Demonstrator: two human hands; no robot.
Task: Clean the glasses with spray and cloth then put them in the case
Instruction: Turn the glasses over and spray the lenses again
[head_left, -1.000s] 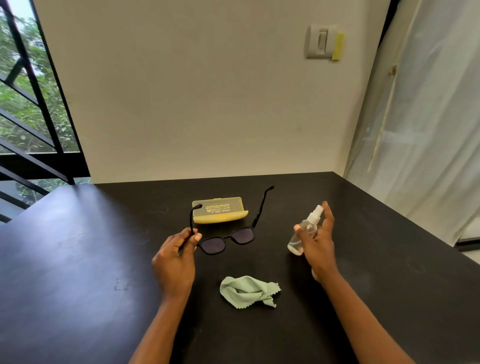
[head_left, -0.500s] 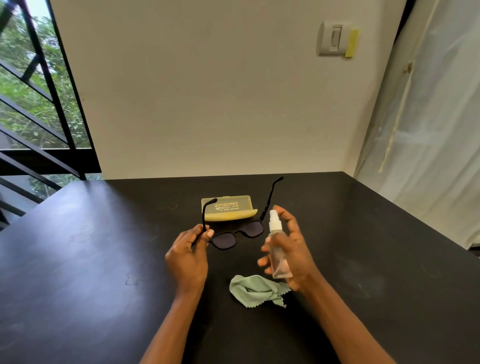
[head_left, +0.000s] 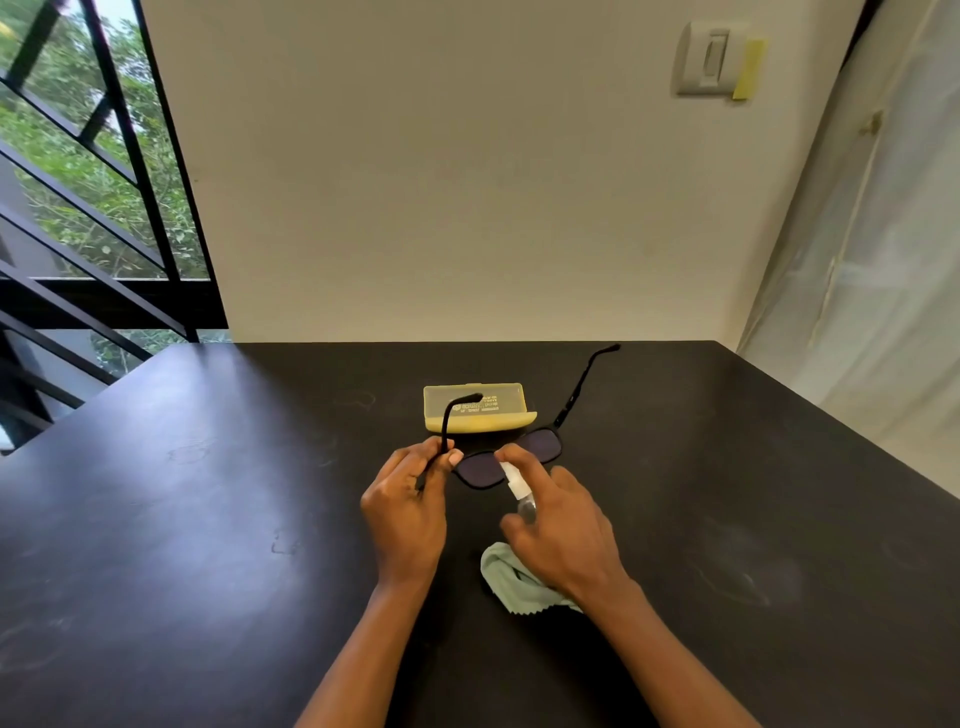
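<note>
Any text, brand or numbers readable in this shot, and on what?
Glasses case: pale printed lines on its lid, a logo and some digits, too blurred to read.
Spray bottle, glasses, cloth, wall switch: no text visible.

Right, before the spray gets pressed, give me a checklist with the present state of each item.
1. Glasses held steady: ok, the left hand pinches the frame at the left temple hinge, temples unfolded.
2. Spray bottle in grip: ok, the right hand is wrapped round it, a finger on top of the white nozzle.
3. Nozzle aimed at a lens: ok, the white head sits right at the dark lens nearest the left hand.
4. Liquid in the bottle: cannot tell, the hand covers most of it.
5. Cloth ready: ok, it lies crumpled on the table under the right wrist.
6. Case ready: cannot tell whether it is open or shut.
</note>
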